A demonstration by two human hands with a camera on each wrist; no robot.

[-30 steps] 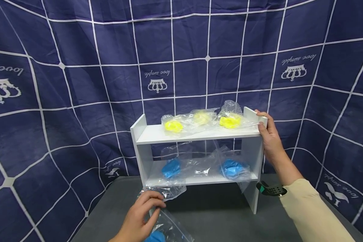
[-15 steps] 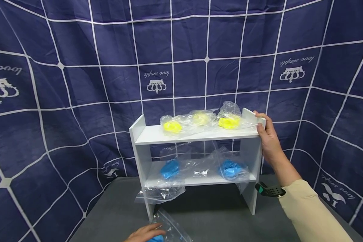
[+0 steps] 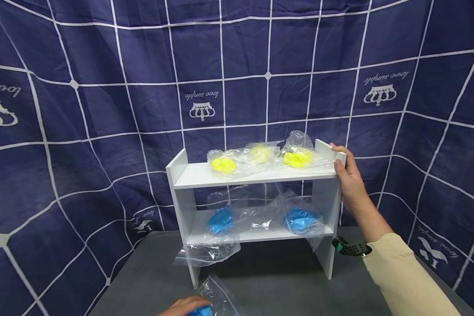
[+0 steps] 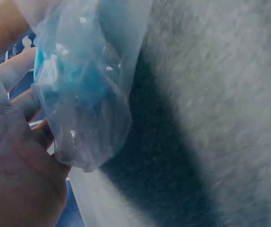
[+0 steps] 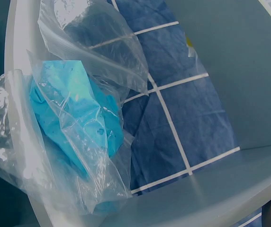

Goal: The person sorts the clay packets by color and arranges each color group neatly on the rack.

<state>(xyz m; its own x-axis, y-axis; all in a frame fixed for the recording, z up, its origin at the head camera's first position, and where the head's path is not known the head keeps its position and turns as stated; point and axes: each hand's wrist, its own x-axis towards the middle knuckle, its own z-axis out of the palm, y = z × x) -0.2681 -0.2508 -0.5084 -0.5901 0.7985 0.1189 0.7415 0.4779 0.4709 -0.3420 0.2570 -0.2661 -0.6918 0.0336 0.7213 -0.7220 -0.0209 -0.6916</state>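
Note:
At the bottom edge of the head view, my left hand (image 3: 184,306) holds a clear zip bag (image 3: 221,295) with a soft blue lump (image 3: 201,311) inside. In the left wrist view the bag (image 4: 85,104) lies against the fingers, close above the dark tabletop; part of the hand is cut off. My right hand (image 3: 351,180) grips the top of the right side panel of a white two-tier shelf (image 3: 256,177), thumb outside and fingers behind. Bagged yellow lumps (image 3: 298,159) lie on its upper board. Two bagged blue lumps (image 3: 221,220) sit on the lower board.
One bag (image 3: 209,254) hangs over the lower board's front left edge. The shelf stands on a dark grey table (image 3: 268,292). A blue gridded curtain (image 3: 245,52) closes off the back and both sides.
My left hand has dropped from beside the shelf's left leg down to the bagged blue lump at the bottom edge. The right hand keeps its grip on the shelf.

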